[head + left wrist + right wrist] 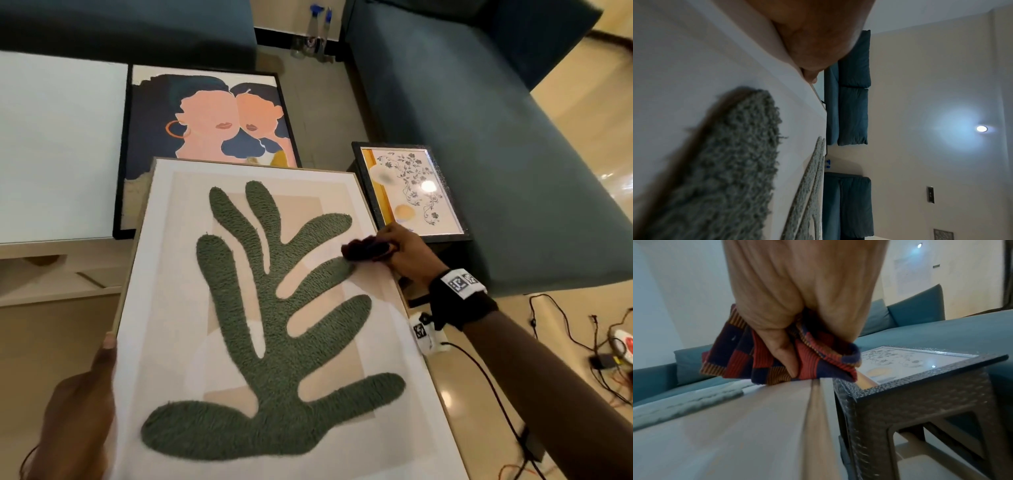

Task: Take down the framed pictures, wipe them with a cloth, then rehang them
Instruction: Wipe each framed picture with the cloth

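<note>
A large framed picture with a green tufted leaf shape (260, 325) lies tilted before me, its pale wooden frame (137, 240) running along the left. My left hand (82, 404) grips that left edge, thumb (109, 342) on the rim. My right hand (400, 250) holds a bunched red and navy checked cloth (363, 248) and presses it on the glass by the right frame edge. The right wrist view shows the fingers (781, 344) curled into the cloth (818, 356) at the frame's corner. The left wrist view shows the green tufting (725, 162) and my left hand (813, 40).
A black-framed picture of two faces (205, 130) lies beyond the leaf picture. A small framed floral picture (411, 188) lies on a dark wicker side table (910, 394). A white tabletop (58, 144) is at left, a teal sofa (479, 120) at right, cables (582, 342) on the floor.
</note>
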